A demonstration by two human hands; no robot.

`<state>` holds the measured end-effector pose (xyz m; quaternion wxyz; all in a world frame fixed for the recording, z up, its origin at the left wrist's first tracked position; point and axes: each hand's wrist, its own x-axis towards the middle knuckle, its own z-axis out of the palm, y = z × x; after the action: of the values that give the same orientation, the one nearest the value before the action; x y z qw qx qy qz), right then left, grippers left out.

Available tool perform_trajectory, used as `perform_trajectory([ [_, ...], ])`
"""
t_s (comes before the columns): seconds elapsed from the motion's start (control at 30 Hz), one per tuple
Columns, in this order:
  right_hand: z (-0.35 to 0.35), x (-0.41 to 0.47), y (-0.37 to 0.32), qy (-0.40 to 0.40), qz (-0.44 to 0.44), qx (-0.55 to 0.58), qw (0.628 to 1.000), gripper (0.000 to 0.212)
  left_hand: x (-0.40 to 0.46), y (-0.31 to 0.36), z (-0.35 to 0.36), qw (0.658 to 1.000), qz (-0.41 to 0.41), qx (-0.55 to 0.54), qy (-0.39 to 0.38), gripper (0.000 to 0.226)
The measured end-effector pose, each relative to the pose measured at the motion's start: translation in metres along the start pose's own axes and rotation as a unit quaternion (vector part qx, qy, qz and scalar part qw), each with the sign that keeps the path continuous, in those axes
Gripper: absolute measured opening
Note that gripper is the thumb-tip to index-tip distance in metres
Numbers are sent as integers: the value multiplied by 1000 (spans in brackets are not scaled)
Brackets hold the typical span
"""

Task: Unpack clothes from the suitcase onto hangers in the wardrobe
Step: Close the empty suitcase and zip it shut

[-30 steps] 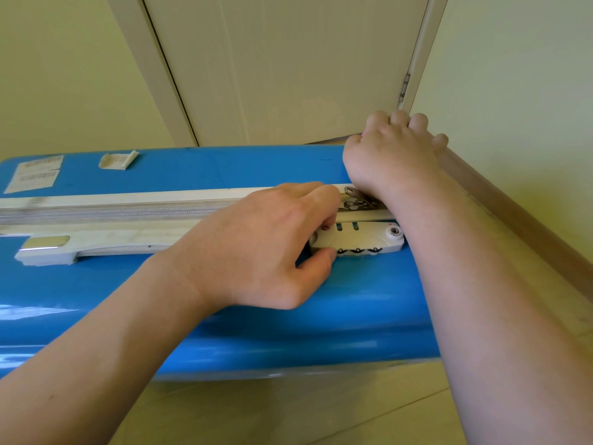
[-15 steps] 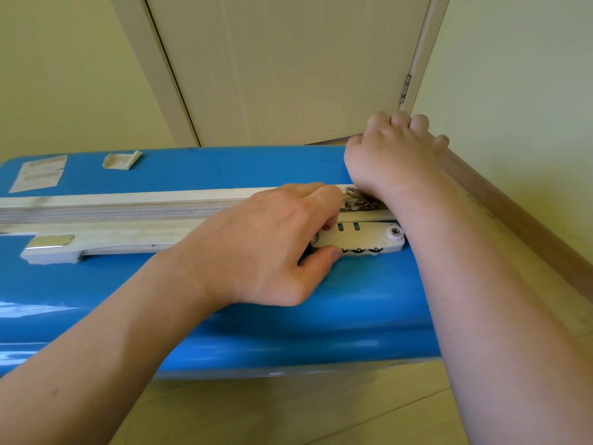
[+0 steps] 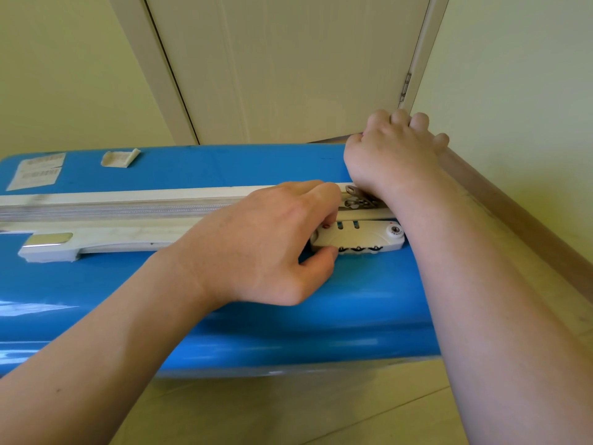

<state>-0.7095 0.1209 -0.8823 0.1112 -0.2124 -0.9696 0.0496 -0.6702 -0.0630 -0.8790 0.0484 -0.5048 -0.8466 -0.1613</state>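
The blue suitcase (image 3: 224, 316) lies shut before the door (image 3: 288, 69). Its combination lock (image 3: 359, 239) is pinched by the left hand (image 3: 256, 248); the far edge is gripped by the right hand (image 3: 391, 155). Unlocking is judged underway; the zipper pulls (image 3: 356, 199) must next be released.

From here I see almost nothing change: my left hand's thumb (image 3: 324, 256) creeps slightly rightward along the combination lock (image 3: 359, 239), toward its dials.

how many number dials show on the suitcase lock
3, in a row along the near edge of the combination lock, right of the left hand thumb; more may be hidden beneath it.
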Motion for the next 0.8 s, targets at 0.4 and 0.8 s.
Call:
perform_trajectory([
  [0.4,0,0,0,1,0,-2,1000,39,1,0,0,1000,4,5,4,22],
  [0.8,1,0,0,5,5,2,1000,39,0,0,0,1000,-2,-5,-4,19],
])
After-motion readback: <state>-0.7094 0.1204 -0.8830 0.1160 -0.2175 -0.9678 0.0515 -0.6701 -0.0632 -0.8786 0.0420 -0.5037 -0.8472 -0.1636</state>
